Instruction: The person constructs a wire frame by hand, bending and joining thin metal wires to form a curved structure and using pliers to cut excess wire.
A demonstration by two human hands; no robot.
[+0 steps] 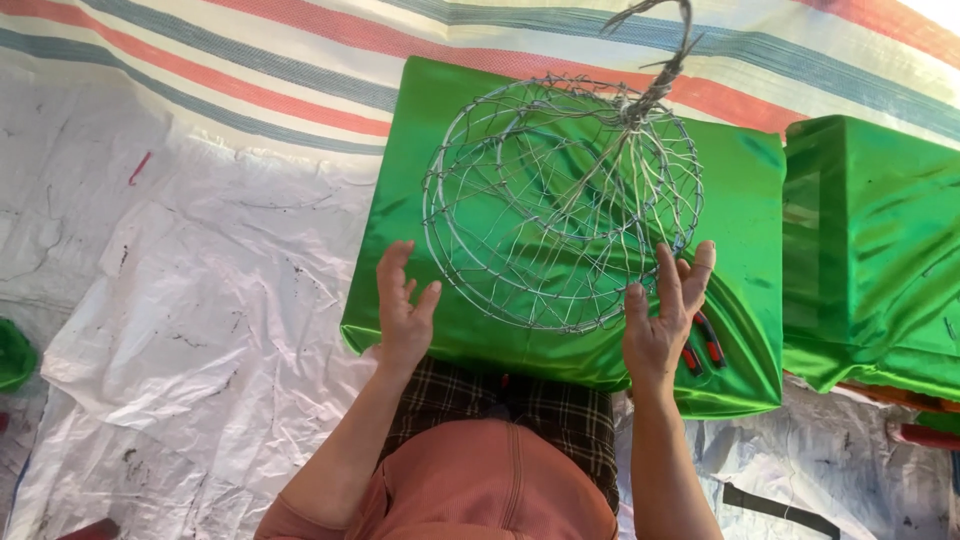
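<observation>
Seemingly mid-handling: a person bends over a round wire basket (560, 205) that rests on a block wrapped in shiny green cloth (440, 130).

Basket: a hoop-and-mesh frame of thin silver wire, lying in the middle of the green block, its twisted wire stem (655, 75) rising toward the far edge.

Left hand (403, 315): open, fingers spread and lifted, just beside the near-left rim of the basket; it holds nothing, and contact with the wire cannot be made out.

Right hand (665, 315): open too, fingers upright against the near-right rim, apparently touching the outer hoop.

Handling: the basket looks light and springy rather than rigid; the fine mesh would likely bend or snag under a squeeze, and cut ends may prick. The thick outer hoop or the twisted stem seem the firmest places to take hold.

Close by: red-handled pliers (705, 345) lie on the green cloth, partly behind the right hand.

Surroundings: a second green-wrapped block (880, 250) stands to the right; crumpled white plastic sheeting (200, 300) and a striped tarpaulin (250, 60) cover the ground.
</observation>
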